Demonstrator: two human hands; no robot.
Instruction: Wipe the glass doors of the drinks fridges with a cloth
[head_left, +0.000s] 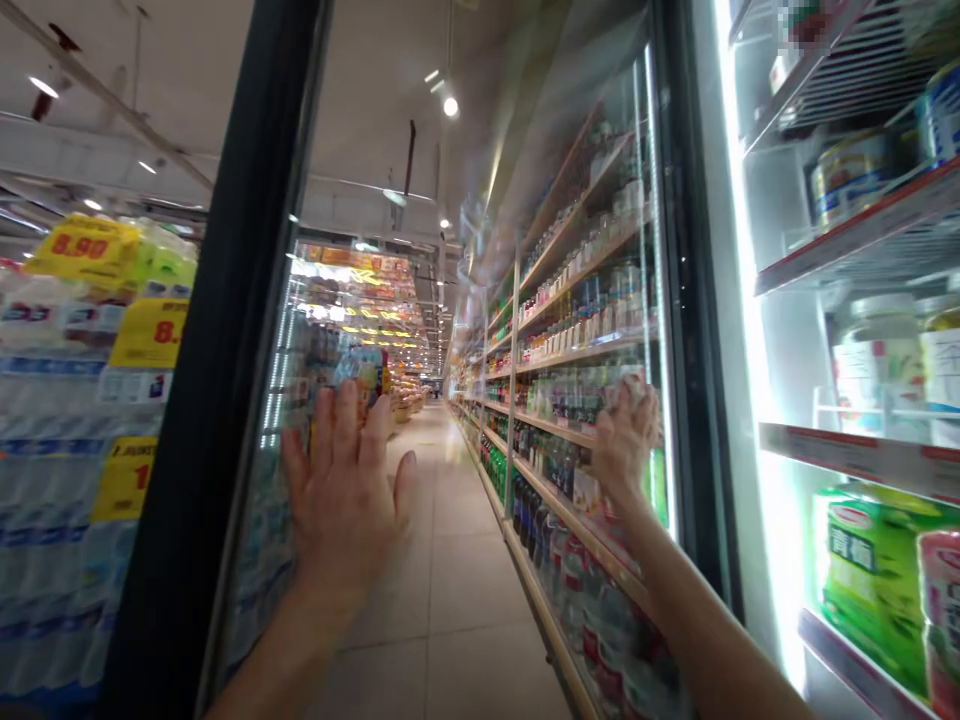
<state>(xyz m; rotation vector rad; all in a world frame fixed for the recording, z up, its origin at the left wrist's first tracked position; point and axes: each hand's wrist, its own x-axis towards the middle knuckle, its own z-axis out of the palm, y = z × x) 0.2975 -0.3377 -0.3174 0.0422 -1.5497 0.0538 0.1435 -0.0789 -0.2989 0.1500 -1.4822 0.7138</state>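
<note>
A tall glass door (480, 250) with a black frame stands open in front of me. My left hand (349, 480) is up against or very near the glass, fingers apart, holding nothing and slightly blurred. Farther right, my right hand (621, 440) reaches to the glass near the inner edge of the frame. Its fingers are bent round a crumpled pale wad, which looks like a cloth (637, 392). Blur and the glass reflections hide its exact shape.
On the right is a lit cooler with shelves (855, 450) of cans, bottles and green bags (874, 570). Left of the door frame (202, 330), packs of bottled water (52, 510) are stacked with yellow price signs (142, 335). Through or in the glass, a tiled aisle (442, 560) and bottle shelves show.
</note>
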